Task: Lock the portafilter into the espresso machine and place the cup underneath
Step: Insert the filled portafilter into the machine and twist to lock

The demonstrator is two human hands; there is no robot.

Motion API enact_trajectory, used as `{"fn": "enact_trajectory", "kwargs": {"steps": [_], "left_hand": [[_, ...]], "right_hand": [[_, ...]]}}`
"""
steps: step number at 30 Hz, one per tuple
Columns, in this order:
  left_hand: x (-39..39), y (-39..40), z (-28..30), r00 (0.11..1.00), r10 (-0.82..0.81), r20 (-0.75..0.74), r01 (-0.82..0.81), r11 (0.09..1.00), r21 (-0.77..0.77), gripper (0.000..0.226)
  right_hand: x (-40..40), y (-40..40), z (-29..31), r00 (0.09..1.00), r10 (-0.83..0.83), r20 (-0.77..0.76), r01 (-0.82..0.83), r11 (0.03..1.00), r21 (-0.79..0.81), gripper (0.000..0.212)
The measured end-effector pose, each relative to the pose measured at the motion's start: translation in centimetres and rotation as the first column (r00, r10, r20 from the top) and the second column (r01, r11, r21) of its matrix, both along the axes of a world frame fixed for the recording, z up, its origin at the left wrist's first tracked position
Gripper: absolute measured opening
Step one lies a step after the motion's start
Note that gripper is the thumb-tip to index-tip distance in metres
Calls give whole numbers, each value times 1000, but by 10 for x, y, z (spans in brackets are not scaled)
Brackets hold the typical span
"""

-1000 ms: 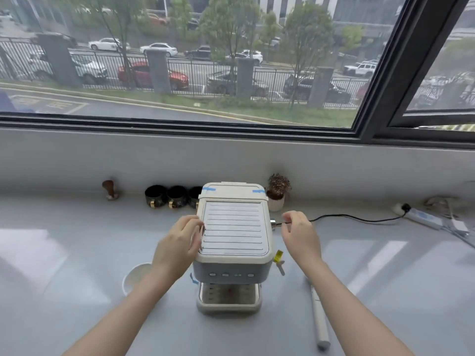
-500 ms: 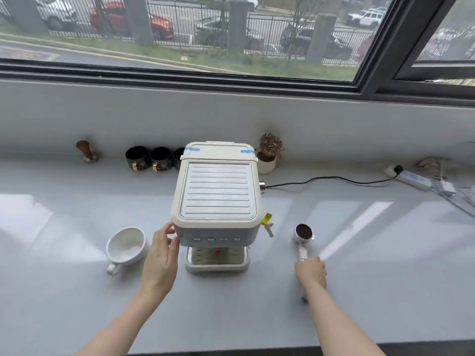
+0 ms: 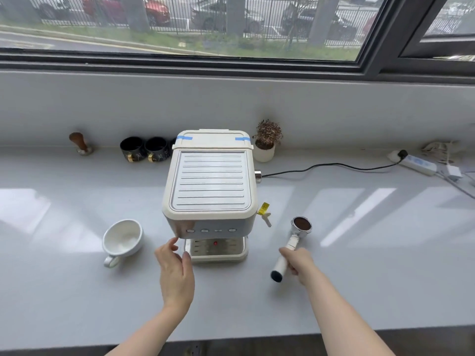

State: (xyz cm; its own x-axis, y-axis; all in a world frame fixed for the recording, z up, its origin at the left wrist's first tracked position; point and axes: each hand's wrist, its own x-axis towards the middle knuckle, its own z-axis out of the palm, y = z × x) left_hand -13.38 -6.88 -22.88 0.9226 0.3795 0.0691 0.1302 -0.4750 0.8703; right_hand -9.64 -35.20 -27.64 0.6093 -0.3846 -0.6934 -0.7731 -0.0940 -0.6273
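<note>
A cream espresso machine (image 3: 210, 186) stands mid-counter, its drip tray (image 3: 217, 254) facing me. To its right is the portafilter (image 3: 301, 227), a metal basket full of dark coffee grounds on a white handle. My right hand (image 3: 298, 263) grips that handle, with the handle's dark end sticking out toward me. My left hand (image 3: 176, 271) hovers by the machine's front left corner, fingers apart, holding nothing. A white cup (image 3: 122, 238) rests on the counter left of the machine, tilted toward me.
Behind the machine are two black cups (image 3: 145, 149), a wooden tamper (image 3: 80, 143) and a small potted plant (image 3: 266, 142). A black cord (image 3: 329, 165) runs right to a power strip (image 3: 416, 163). The counter's front edge (image 3: 231, 340) is close to me.
Both hands came down from the machine's sides. My right hand took hold of the portafilter handle and has angled it. My left hand dropped to the front left corner.
</note>
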Motion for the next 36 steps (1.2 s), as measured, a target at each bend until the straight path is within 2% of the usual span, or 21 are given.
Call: {"fn": "enact_trajectory", "kwargs": {"steps": [2,4,6,8,10,13,15,17,19,22,25,28,30,32,34,36], "left_hand": [[-2,-4,-6,996,-7,-85,3,999,-41,26],[-4,-9,-12,959,-130,-254,115,991,-71,20],[-6,-20,-12,812,-341,-474,312,939,-142,18],[-10,-36,-6,628,-514,-585,533,831,-159,30],[-14,-54,5,538,-613,-579,667,729,-153,42],[-13,-69,16,499,-711,-495,754,638,-156,44],[-12,-68,15,444,-777,-445,819,554,-149,54],[-12,-63,8,409,-790,-456,846,516,-135,65],[-15,-60,4,429,-780,-455,847,522,-96,67],[-22,-52,-1,514,-724,-461,792,606,-68,59],[-26,-35,-15,628,-539,-561,672,739,41,33],[-30,-14,-18,702,-435,-564,607,780,152,34],[-32,5,-14,743,-384,-549,578,782,234,26],[-33,26,-13,773,-352,-528,555,779,292,24],[-31,42,-12,789,-322,-524,532,785,319,27],[-29,52,-9,810,-299,-505,500,802,327,27]], "right_hand": [[-8,12,6,999,43,11,-42,999,-16,17],[-20,28,13,997,79,20,-79,997,-19,17],[-32,47,22,994,97,43,-98,995,23,17],[-42,65,29,992,108,66,-113,990,82,18],[-49,84,34,989,111,95,-124,982,144,16],[-51,104,38,988,75,138,-94,986,139,7],[-53,111,41,985,57,161,-82,985,152,2],[-55,114,43,986,46,159,-75,981,181,6],[-57,117,46,987,49,150,-77,978,192,7],[-61,122,52,984,105,147,-136,967,215,11],[-67,127,56,963,231,136,-254,948,190,22],[-76,122,62,930,345,125,-358,928,100,15],[-75,106,69,942,297,155,-298,954,-12,13],[-65,87,84,942,207,265,-160,969,-187,20],[-46,72,114,881,180,437,-22,939,-342,22],[-20,70,155,767,257,588,68,879,-473,21]]}}
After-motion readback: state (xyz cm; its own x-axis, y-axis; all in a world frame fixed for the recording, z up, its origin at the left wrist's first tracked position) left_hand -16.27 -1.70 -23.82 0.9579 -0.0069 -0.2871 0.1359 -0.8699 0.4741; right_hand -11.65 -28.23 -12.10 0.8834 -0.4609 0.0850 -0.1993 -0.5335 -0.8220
